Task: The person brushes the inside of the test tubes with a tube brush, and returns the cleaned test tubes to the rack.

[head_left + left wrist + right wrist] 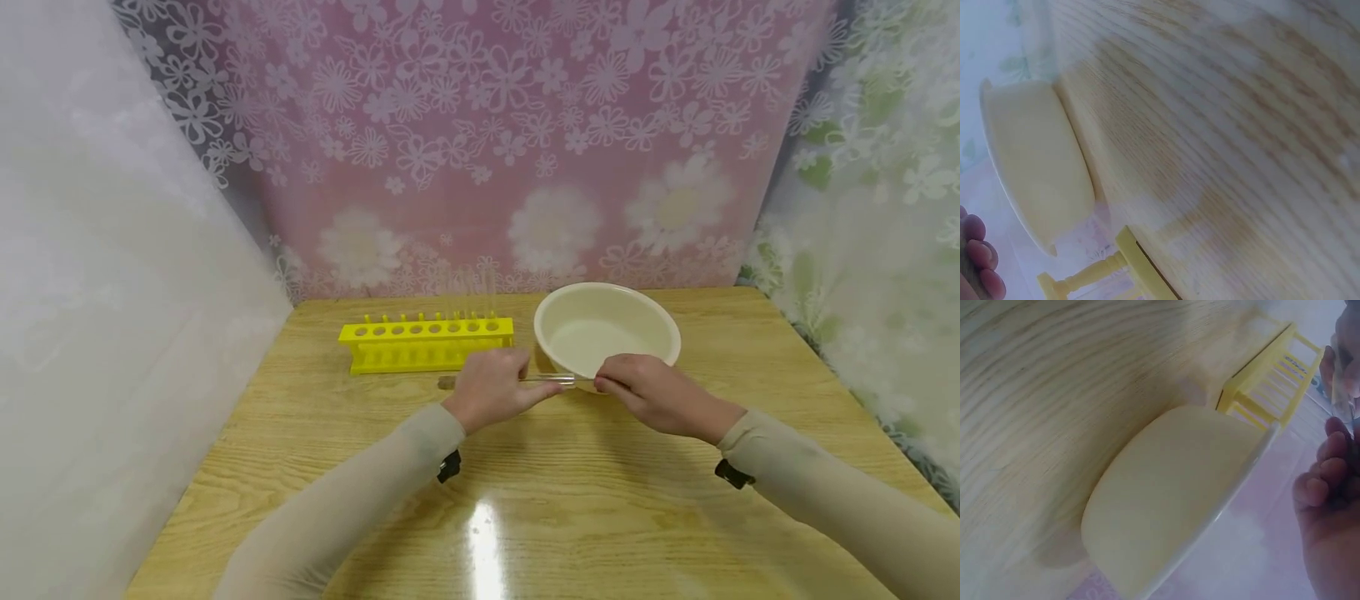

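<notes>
My left hand (pixel 495 385) grips a clear glass test tube (pixel 561 380) held level over the table in the head view. The tube's right end points toward my right hand (pixel 656 393). Past the left hand's far side shows the brown bristly end of a test tube brush (pixel 447 382). My right hand's fingers pinch the brush's thin handle at the tube's right end, close in front of the bowl. In the right wrist view, the glass of the tube reaches the right fingertips (pixel 1316 490). Left fingers (pixel 982 253) curl round the tube in the left wrist view.
A cream bowl (pixel 558 333) stands behind the hands. Left of it, a yellow test tube rack (pixel 397 335) holds several clear tubes (pixel 489 292) in its right-hand holes. Flowered curtains (pixel 525 167) hang behind the wooden table (pixel 360 467).
</notes>
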The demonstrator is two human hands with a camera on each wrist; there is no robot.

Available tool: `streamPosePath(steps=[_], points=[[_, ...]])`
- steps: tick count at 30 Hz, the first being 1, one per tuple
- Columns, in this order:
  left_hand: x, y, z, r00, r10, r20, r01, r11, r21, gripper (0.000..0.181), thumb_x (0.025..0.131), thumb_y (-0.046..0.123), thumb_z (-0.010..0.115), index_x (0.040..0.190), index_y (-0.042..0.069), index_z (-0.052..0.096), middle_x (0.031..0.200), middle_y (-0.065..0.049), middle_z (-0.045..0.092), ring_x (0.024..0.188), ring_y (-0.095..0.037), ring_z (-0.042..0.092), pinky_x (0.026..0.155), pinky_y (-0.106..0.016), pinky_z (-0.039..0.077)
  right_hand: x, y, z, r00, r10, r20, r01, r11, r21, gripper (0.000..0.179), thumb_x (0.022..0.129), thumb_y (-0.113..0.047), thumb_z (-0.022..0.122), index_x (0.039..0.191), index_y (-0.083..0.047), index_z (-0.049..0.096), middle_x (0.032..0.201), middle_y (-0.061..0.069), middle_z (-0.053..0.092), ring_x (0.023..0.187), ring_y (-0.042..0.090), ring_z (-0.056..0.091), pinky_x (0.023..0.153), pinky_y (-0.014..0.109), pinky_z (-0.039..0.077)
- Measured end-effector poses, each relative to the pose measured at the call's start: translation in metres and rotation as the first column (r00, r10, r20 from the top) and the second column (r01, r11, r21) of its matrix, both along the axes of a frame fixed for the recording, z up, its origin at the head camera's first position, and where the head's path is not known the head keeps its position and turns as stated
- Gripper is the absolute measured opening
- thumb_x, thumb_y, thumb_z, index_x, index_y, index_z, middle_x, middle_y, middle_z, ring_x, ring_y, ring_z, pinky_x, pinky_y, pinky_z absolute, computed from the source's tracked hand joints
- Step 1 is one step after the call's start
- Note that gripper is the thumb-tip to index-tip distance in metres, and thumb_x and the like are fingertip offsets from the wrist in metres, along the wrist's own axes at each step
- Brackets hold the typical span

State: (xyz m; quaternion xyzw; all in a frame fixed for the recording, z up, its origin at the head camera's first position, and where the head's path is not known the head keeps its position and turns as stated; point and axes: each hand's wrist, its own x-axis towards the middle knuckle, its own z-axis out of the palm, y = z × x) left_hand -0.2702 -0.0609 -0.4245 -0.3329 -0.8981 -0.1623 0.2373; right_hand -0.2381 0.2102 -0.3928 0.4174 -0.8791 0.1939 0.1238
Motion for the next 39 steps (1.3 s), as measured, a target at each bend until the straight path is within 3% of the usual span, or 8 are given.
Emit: streamPosePath(steps=[3, 6, 17, 39], points=[[0.000, -0.002, 0.000, 1.000, -0.004, -0.021, 0.004, 1.000, -0.007, 0.057, 0.083, 0.070, 0.068, 0.064, 0.022, 0.043, 0.052, 0.009, 0.039, 0.041, -0.005, 0.027, 0.039, -0.022, 0.020, -0.001, -0.002, 0.003, 0.994, -0.005, 0.105, 0.001, 0.999, 0.036, 0.015, 0.104, -0.015, 0.057, 0.098, -0.025, 0.066, 0.089, -0.017, 0.060, 0.077, -0.001, 0.053, 0.070, 0.028, 0.047], [0.001, -0.003, -0.001, 1.000, -0.007, -0.014, 0.006, 1.000, -0.015, 0.057, 0.083, 0.071, 0.067, 0.065, 0.022, 0.044, 0.052, 0.010, 0.040, 0.041, -0.005, 0.028, 0.039, -0.021, 0.021, -0.003, -0.001, 0.002, 0.992, 0.016, 0.128, -0.025, 0.997, 0.071, 0.015, 0.105, -0.017, 0.055, 0.098, -0.026, 0.064, 0.088, -0.019, 0.057, 0.076, -0.001, 0.050, 0.071, 0.027, 0.046], [-0.001, 0.003, 0.003, 0.987, -0.035, 0.156, 0.030, 0.999, 0.031, 0.057, 0.087, 0.073, 0.060, 0.065, 0.022, 0.047, 0.053, 0.009, 0.043, 0.043, -0.005, 0.031, 0.040, -0.021, 0.024, -0.006, 0.012, 0.008, 0.983, 0.101, 0.151, -0.096, 0.995, -0.039, 0.023, 0.101, -0.007, 0.060, 0.094, -0.028, 0.067, 0.084, -0.021, 0.057, 0.067, -0.001, 0.049, 0.064, 0.022, 0.043], [-0.001, 0.017, 0.009, 0.989, -0.042, 0.143, 0.046, 0.999, -0.028, 0.051, 0.087, 0.073, 0.061, 0.071, 0.025, 0.054, 0.058, 0.014, 0.051, 0.045, -0.004, 0.043, 0.040, -0.021, 0.031, 0.000, 0.043, 0.020, 0.979, 0.074, 0.190, -0.073, 0.997, -0.013, 0.027, 0.102, -0.007, 0.058, 0.096, -0.032, 0.068, 0.087, -0.022, 0.058, 0.069, -0.003, 0.048, 0.064, 0.021, 0.042]])
